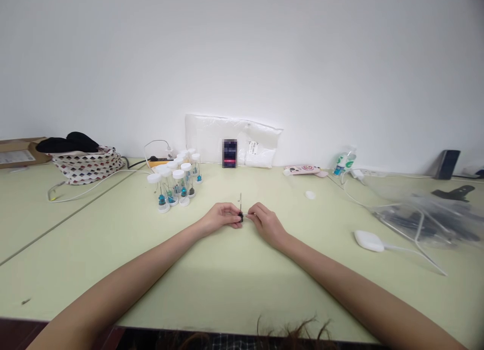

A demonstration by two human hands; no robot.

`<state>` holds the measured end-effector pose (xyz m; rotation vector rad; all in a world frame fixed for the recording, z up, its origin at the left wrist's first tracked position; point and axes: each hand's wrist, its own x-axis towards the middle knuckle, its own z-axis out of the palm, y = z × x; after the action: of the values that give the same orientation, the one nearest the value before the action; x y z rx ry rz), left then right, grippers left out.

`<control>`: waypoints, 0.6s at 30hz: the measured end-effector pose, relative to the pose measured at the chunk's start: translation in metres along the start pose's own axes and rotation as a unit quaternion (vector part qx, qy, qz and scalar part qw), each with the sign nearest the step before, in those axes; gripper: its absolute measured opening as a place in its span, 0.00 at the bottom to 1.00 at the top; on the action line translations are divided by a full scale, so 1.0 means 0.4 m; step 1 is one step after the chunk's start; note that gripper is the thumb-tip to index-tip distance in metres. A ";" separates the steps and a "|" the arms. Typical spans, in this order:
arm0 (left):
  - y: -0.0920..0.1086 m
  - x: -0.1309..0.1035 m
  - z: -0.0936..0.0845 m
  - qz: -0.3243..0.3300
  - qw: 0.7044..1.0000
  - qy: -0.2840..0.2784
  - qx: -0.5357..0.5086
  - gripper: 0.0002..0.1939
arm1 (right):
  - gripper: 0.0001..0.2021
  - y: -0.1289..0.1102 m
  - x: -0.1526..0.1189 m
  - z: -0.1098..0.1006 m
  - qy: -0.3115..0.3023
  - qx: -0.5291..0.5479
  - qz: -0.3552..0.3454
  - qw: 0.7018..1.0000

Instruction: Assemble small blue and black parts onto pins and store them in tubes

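Near the middle of the pale green table [212, 284], my left hand [223, 216] pinches a small dark piece [241, 217] from its left side. A thin metal wire [241, 201] stands upright out of the dark piece. Just to the right, my right hand [264, 221] is closed, its thumb and forefinger pinched on a thin pale strand or rod that reaches toward the dark piece. Whether the strand enters the piece is too small to tell.
White-capped clear tubes [178, 181] with blue and dark parts stand at the left. A phone [229, 153] leans on white packaging [260, 143] behind. Rightward lie a round white cap [310, 194], a bottle [345, 162], a white charger [368, 240] and plastic bags [434, 219].
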<state>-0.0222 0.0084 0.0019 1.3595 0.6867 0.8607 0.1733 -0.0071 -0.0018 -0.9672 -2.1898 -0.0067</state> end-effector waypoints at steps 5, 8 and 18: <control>0.003 -0.001 0.002 0.001 1.000 -0.006 0.002 0.16 | 0.08 -0.008 0.003 -0.005 -0.012 -0.042 0.006 0.999; 0.002 0.001 0.001 0.004 1.000 -0.007 0.001 0.17 | 0.07 -0.009 0.003 -0.005 -0.011 -0.047 0.003 0.999; -0.001 0.002 0.001 0.004 1.000 -0.008 -0.003 0.17 | 0.07 -0.010 0.002 -0.005 -0.027 -0.047 -0.004 0.999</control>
<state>-0.0215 0.0089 0.0017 1.3622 0.6660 0.8576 0.1714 -0.0099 0.0012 -1.0221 -2.2603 -0.0889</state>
